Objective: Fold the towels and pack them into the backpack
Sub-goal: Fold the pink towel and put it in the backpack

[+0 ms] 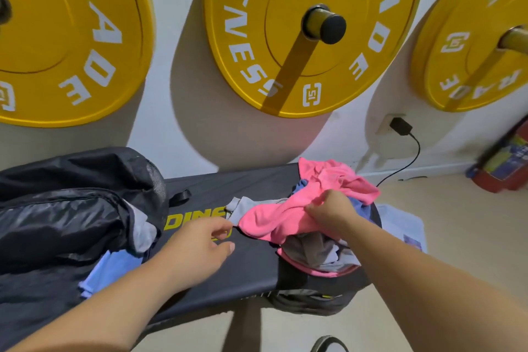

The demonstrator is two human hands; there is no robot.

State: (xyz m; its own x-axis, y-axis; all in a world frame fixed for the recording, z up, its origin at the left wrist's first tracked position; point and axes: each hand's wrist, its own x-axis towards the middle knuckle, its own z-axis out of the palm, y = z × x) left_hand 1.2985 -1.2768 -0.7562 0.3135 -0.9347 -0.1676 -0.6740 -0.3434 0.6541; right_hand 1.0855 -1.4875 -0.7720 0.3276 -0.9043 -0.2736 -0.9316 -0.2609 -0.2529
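Observation:
A black backpack lies open at the left end of a black padded bench. A grey towel and a light blue towel show at its opening. A loose heap of towels sits at the bench's right end, with a crumpled pink towel on top, a grey one and a blue one under it. My right hand grips the pink towel from above. My left hand hovers over the bench between backpack and heap, fingers relaxed, holding nothing.
Three yellow weight plates hang on pegs on the white wall behind the bench. A black charger and cable sit in a wall socket at the right. A red object stands on the floor at the far right, papers beside the bench.

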